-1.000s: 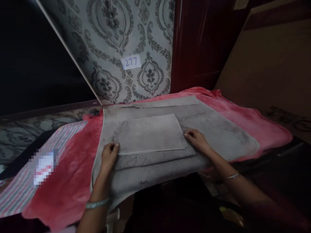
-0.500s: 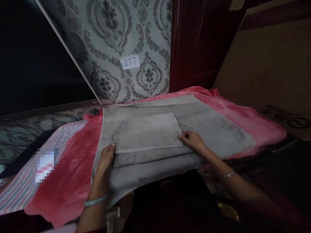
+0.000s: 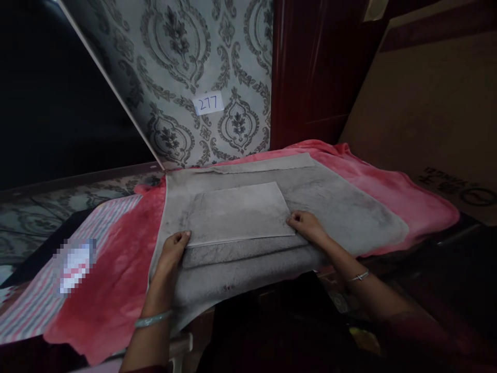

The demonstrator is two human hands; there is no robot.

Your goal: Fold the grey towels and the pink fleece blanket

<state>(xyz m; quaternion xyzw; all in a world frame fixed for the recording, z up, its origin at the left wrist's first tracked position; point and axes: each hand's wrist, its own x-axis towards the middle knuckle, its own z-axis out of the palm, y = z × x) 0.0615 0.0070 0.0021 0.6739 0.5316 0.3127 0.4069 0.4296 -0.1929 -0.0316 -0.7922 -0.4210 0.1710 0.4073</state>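
Pink-red blanket (image 3: 112, 274), one, is underlying a spread grey sheet (image 3: 349, 207), with patterned wallpaper (image 3: 174, 46) rising behind and a brown carton (image 3: 438, 114) standing at right. Folded cloth (image 3: 240, 215), grey, rectangular, is lying mid-sheet, long axis running left to right; left hand (image 3: 173, 251) is pinching its near-left corner, right hand (image 3: 309, 227) its right edge.

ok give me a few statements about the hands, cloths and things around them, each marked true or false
The left hand touches the near left corner of the folded grey cloth. True.
The right hand is at that cloth's left edge. False: it is at the right edge.
The paper label on the wallpaper reads 277. True.
The cardboard box is at the picture's left. False: it is at the right.
The red blanket lies under the larger grey cloth. True.
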